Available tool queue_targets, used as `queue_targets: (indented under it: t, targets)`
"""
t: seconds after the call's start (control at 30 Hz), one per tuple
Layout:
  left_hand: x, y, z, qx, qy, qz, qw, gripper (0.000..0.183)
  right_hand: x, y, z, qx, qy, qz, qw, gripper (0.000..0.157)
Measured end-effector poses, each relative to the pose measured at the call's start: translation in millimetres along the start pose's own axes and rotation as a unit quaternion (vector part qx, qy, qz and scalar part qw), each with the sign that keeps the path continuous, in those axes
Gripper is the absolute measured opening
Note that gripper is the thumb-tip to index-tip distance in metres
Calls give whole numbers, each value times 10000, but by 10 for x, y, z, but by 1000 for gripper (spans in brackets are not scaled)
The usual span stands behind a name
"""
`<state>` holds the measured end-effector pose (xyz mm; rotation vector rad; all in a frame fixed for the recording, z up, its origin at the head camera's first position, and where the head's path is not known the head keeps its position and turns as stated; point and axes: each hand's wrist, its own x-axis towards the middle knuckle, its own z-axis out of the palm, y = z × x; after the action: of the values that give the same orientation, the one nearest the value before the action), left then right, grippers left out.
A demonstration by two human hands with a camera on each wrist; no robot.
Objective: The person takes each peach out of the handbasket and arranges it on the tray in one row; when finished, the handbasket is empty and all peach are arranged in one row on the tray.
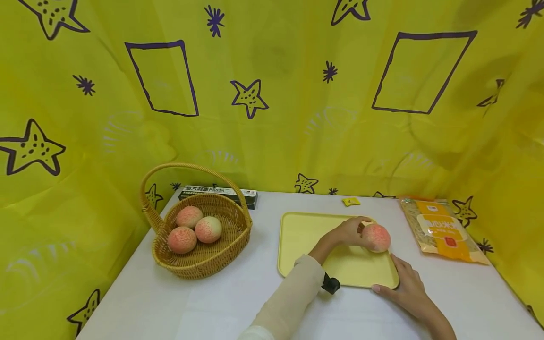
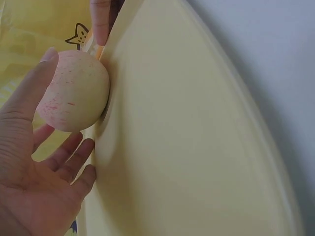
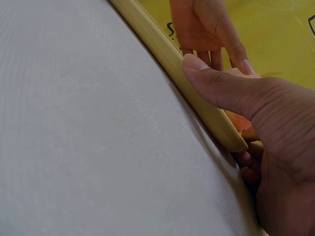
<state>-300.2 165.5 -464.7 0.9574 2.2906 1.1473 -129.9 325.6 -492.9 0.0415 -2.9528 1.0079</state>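
A pink-and-cream peach (image 1: 377, 237) is at the right side of a pale yellow tray (image 1: 306, 236). My left hand (image 1: 350, 231) holds it, the thumb on one side and fingers around the other; in the left wrist view the peach (image 2: 74, 93) sits low against the tray surface. At the tray's near right corner, my right hand (image 1: 408, 290) grips the rim, thumb along the front edge and fingers round the right side. The right wrist view shows that thumb over the tray edge (image 3: 211, 118), with the other fingertips partly hidden.
Left of the tray stands a wicker basket (image 1: 231, 257) with a tall handle, holding three peaches (image 1: 182, 240). Behind it lies a dark pasta box (image 1: 250, 198). A small yellow packet (image 1: 351, 201) lies beyond the tray, and an orange-and-clear food bag (image 1: 444, 231) lies to the right.
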Motion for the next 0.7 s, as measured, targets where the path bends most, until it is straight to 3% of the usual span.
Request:
queue_targets:
  t: [0.17, 0.43, 0.7]
  targets:
    - [-83, 27, -98, -9, -35, -115, 9999, 74, 13, 15, -9, -34, -63, 79, 9999, 104]
    - [-222, 30, -351, -275, -255, 276, 9989, 74, 14, 7, -11, 47, -11, 65, 10000, 105]
    - [-627, 59, -677, -644, -293, 360, 9968, 75, 4, -12, -10, 36, -30, 91, 9999, 105]
